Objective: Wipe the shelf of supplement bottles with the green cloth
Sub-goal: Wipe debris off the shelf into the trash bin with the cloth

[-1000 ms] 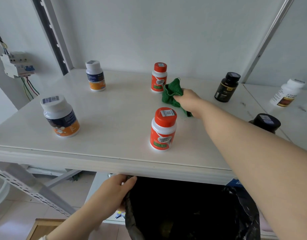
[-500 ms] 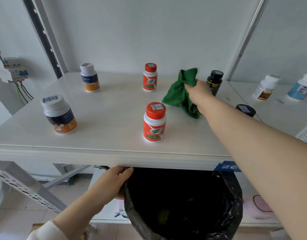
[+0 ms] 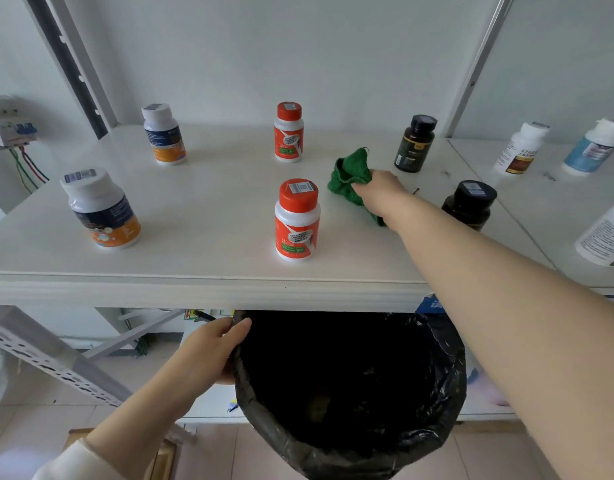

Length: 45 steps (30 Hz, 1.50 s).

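My right hand grips the bunched green cloth and holds it down on the white shelf, between the near orange-capped bottle and the near black bottle. Behind the cloth stand a second orange-capped bottle and a second black bottle. Two white bottles with blue and orange labels stand on the left. Below the shelf's front edge, my left hand holds the rim of a black bin bag.
A neighbouring shelf on the right carries more white bottles. Small dark specks lie on the shelf beside my right hand. Metal uprights frame the shelf. A breaker box with wires hangs at far left.
My right hand swept the cloth toward the back right near the far black bottle, then drew it down and left again onto the shelf. My left hand kept its hold on the bag.
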Tool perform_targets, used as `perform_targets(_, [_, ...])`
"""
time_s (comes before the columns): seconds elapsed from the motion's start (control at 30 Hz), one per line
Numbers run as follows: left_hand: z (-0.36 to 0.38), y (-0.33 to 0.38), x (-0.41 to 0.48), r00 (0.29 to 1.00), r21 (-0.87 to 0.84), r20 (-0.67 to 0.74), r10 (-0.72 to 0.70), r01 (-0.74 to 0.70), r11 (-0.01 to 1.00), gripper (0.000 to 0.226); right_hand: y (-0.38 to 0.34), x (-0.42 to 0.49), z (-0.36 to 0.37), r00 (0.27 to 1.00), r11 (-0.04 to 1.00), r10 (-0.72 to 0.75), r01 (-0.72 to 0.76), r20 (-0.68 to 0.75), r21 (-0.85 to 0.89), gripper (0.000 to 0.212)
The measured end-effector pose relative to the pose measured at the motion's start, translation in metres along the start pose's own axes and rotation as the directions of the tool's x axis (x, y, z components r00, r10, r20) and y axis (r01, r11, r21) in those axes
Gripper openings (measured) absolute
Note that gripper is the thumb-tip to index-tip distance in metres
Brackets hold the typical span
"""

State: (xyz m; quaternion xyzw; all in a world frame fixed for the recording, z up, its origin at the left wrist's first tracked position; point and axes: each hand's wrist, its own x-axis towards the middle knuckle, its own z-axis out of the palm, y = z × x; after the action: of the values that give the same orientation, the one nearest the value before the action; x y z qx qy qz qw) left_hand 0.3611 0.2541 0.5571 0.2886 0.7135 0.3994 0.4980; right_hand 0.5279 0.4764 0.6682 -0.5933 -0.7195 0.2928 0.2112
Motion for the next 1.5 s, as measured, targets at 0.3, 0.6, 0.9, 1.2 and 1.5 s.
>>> perform_targets(0.3, [0.004,0.006,-0.008,0.999,0.045,0.016,0.038,-0.039,0.998,0.034,0.009,-0.067,0.004,0.992,0.987,-0.106,0.097,0.071,0.126,0.015])
perform_targets(0.6, [0.008,0.004,-0.010,0.998,0.059,0.004,0.061,-0.061,0.996,0.028,0.014,-0.106,0.007,0.995,0.995,-0.099,0.099,-0.009,0.034,0.028])
perform_targets(0.9, [0.020,-0.005,-0.016,0.997,0.039,0.045,0.067,-0.069,0.997,0.033,0.056,-0.179,0.002,0.995,0.993,-0.095,0.092,0.030,0.079,0.022])
perform_targets(1.2, [0.077,0.005,-0.035,0.996,0.068,0.075,0.046,-0.051,0.996,0.032,0.113,-0.184,-0.061,0.977,0.864,0.112,-0.186,0.182,0.468,0.011])
perform_targets(1.5, [0.162,0.028,-0.031,1.000,0.026,0.023,0.000,0.000,1.000,0.029,0.154,-0.150,-0.141,0.959,0.881,0.072,-0.190,0.274,0.433,0.030])
